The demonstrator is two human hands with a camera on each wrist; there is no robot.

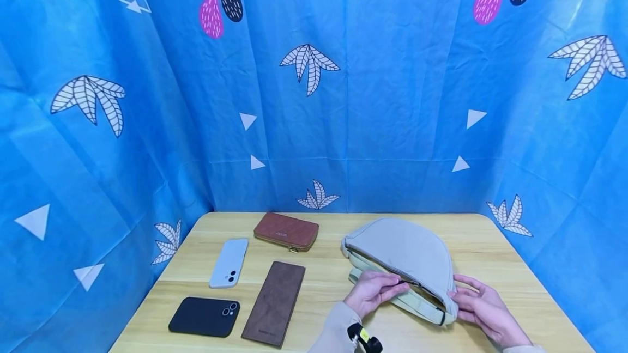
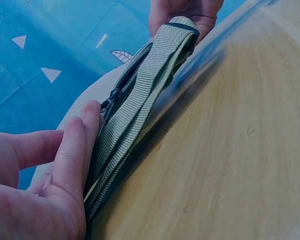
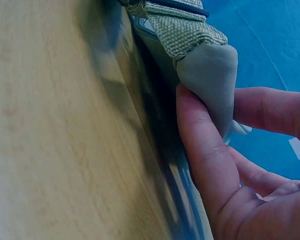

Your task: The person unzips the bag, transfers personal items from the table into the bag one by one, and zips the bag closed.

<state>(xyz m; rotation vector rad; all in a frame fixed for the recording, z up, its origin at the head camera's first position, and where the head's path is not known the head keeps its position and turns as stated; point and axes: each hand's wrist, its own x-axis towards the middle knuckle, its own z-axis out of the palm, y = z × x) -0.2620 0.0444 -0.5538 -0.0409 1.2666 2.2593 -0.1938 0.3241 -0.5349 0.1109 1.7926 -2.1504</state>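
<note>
A light grey-green belt bag (image 1: 404, 247) lies on the right half of the table, its zipper edge toward me. My left hand (image 1: 375, 292) is at the front of the bag and pinches the dark zipper pull (image 2: 111, 99) between thumb and fingers. Folded pale green webbing strap (image 2: 147, 82) runs along that edge, just beside these fingers. At the bag's right end, my right hand (image 1: 483, 309) grips the fabric corner (image 3: 207, 75), thumb on one side and fingers on the other.
Left of the bag, a reddish-brown zip wallet (image 1: 287, 231) lies toward the back. Nearer are a dark brown long wallet (image 1: 275, 303), a light blue phone (image 1: 229, 262) and a black phone (image 1: 203, 317). Blue patterned curtain (image 1: 314, 124) surrounds the wooden table (image 1: 328, 260).
</note>
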